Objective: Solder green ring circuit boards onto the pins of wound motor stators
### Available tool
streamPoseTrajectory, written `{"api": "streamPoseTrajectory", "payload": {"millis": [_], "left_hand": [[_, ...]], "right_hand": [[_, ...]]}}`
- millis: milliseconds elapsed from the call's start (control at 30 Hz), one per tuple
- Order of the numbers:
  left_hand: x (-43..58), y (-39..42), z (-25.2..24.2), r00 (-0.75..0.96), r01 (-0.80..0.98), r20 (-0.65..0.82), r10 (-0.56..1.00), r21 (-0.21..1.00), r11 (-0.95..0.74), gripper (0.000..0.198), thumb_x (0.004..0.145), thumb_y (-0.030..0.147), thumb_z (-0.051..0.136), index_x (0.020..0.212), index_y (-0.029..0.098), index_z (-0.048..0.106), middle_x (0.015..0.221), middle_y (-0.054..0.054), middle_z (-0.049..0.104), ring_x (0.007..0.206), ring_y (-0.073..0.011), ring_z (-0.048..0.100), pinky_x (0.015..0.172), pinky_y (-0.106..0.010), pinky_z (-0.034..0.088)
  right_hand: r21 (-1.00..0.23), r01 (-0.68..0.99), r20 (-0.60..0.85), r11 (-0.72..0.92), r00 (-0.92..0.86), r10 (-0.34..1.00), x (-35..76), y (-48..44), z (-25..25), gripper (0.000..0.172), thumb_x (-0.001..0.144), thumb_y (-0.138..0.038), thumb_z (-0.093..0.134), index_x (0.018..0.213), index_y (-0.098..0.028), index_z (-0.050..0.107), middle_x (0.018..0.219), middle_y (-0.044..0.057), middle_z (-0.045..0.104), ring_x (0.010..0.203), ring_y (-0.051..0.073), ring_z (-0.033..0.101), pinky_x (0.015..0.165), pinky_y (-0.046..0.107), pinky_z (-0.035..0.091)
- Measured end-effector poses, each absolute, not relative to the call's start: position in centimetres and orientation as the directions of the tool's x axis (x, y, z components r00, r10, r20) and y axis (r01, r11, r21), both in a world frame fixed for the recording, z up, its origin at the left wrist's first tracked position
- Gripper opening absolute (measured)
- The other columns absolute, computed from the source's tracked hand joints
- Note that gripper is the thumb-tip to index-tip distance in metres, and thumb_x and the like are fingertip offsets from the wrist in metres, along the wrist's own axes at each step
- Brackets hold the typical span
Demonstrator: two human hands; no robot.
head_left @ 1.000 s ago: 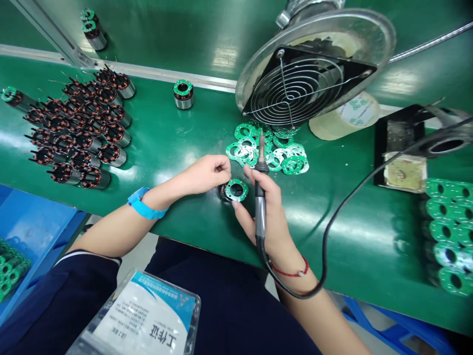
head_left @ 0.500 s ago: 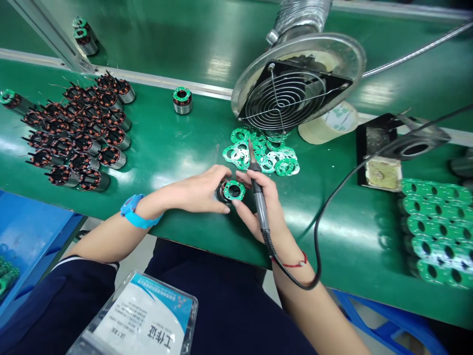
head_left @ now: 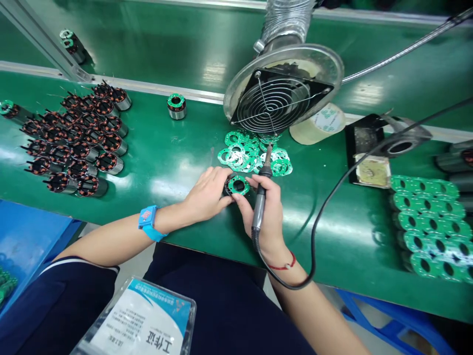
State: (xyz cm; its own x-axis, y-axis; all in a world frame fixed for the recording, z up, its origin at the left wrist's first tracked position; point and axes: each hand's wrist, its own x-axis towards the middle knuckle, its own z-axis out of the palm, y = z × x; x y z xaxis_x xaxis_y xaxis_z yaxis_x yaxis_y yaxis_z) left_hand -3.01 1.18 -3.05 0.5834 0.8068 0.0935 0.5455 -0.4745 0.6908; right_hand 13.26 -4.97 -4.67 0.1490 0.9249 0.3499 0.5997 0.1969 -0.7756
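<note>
A wound metal core with a green ring board on its top stands between my hands, near the table's front edge. My left hand wraps its fingers and thumb round the core's left side. From the right, my right hand touches the board's rim with thumb and fingertips and also holds a soldering iron. The iron's tip points up and away, over a pile of loose green ring boards behind the core.
Many copper-wound cores stand at the left. A single board-topped core is at the back. A fume fan hangs over the loose boards. Right of it are a tape roll, an iron stand and rows of board-topped cores.
The soldering iron has turned so that its tip leans right instead of left. My hands have closed in a little round the core, and the whole view has shifted slightly.
</note>
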Motion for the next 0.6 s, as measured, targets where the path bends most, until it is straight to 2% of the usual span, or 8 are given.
{"api": "streamPoseTrajectory", "payload": {"millis": [133, 333, 500, 600], "left_hand": [[-2.9, 1.3, -3.4, 0.619, 0.458, 0.14, 0.773, 0.735, -0.5, 0.042, 0.087, 0.022, 0.056, 0.128, 0.017, 0.045, 0.128, -0.014, 0.058, 0.118, -0.0288, 0.049, 0.105, -0.051, 0.043], [-3.4, 2.8, -3.6, 0.719, 0.313, 0.198, 0.666, 0.763, -0.565, 0.042, 0.09, 0.026, 0.057, 0.13, 0.018, 0.048, 0.129, -0.014, 0.059, 0.121, -0.0279, 0.051, 0.106, -0.05, 0.043], [-3.4, 2.3, -3.0, 0.67, 0.356, 0.175, 0.721, 0.776, -0.52, 0.058, 0.088, 0.024, 0.057, 0.143, 0.017, 0.037, 0.142, -0.018, 0.049, 0.13, -0.0288, 0.048, 0.11, -0.052, 0.041], [-3.7, 1.5, -2.4, 0.647, 0.413, 0.167, 0.744, 0.743, -0.526, 0.053, 0.088, 0.02, 0.054, 0.14, 0.017, 0.044, 0.139, -0.016, 0.054, 0.131, -0.0293, 0.048, 0.112, -0.053, 0.041]], "right_hand": [[-0.747, 0.64, 0.36, 0.178, 0.166, 0.918, 12.9, -5.1, -4.6, 0.043, 0.09, -0.04, 0.066, 0.126, -0.025, 0.048, 0.118, 0.009, 0.065, 0.109, 0.026, 0.064, 0.094, 0.046, 0.052], [-0.659, 0.709, 0.457, 0.25, 0.113, 0.883, 12.8, -5.0, -4.4, 0.037, 0.093, -0.038, 0.062, 0.125, -0.024, 0.05, 0.111, 0.007, 0.066, 0.098, 0.025, 0.064, 0.085, 0.042, 0.053], [-0.663, 0.715, 0.473, 0.219, 0.174, 0.864, 12.9, -4.7, -4.6, 0.036, 0.093, -0.039, 0.062, 0.123, -0.023, 0.05, 0.108, 0.007, 0.064, 0.096, 0.025, 0.063, 0.083, 0.041, 0.053], [-0.679, 0.71, 0.473, 0.186, 0.229, 0.851, 13.0, -4.6, -4.6, 0.038, 0.092, -0.039, 0.064, 0.123, -0.023, 0.05, 0.107, 0.008, 0.063, 0.097, 0.025, 0.062, 0.084, 0.041, 0.053]]}}
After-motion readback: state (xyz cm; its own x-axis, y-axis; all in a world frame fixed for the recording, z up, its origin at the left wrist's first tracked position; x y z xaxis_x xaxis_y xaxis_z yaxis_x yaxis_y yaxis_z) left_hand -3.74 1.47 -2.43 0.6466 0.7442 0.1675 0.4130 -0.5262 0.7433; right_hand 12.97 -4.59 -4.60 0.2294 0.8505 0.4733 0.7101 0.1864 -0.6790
